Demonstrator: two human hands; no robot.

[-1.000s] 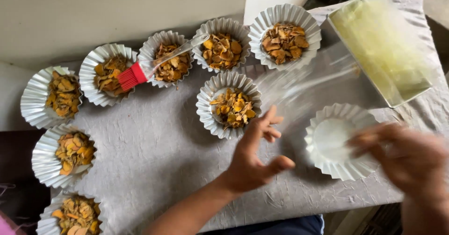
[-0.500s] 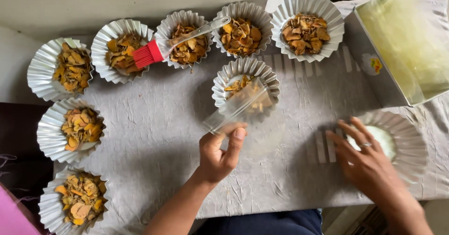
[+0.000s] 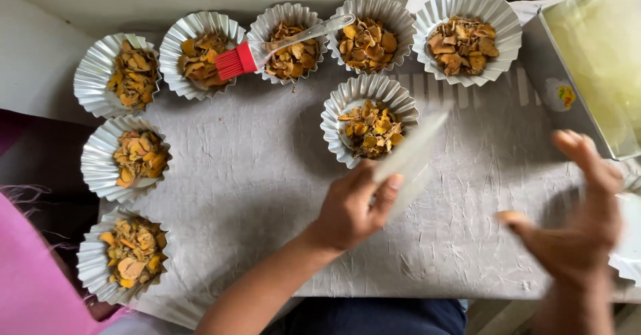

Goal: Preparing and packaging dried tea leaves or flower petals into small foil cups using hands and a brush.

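My left hand (image 3: 350, 208) is in the middle, pinching a clear plastic sheet (image 3: 410, 158) between thumb and fingers. The sheet slants up to the right, next to a fluted foil cup (image 3: 369, 127) filled with yellow-orange dried chips. My right hand (image 3: 581, 221) is blurred at the right with its fingers spread and nothing in it. It hovers just left of an empty white foil cup (image 3: 627, 248) at the frame's edge.
Several more filled foil cups ring a grey crinkled cloth (image 3: 254, 175) along the top and left. A brush with red bristles (image 3: 237, 61) and a clear handle lies across two top cups. A box of clear plastic sheets (image 3: 601, 61) stands at the top right. Pink fabric (image 3: 27, 275) shows at the bottom left.
My right hand has come off the empty foil cup and lifted, fingers spread. My left hand keeps hold of the clear plastic sheet, which has swung to the right of the central cup.
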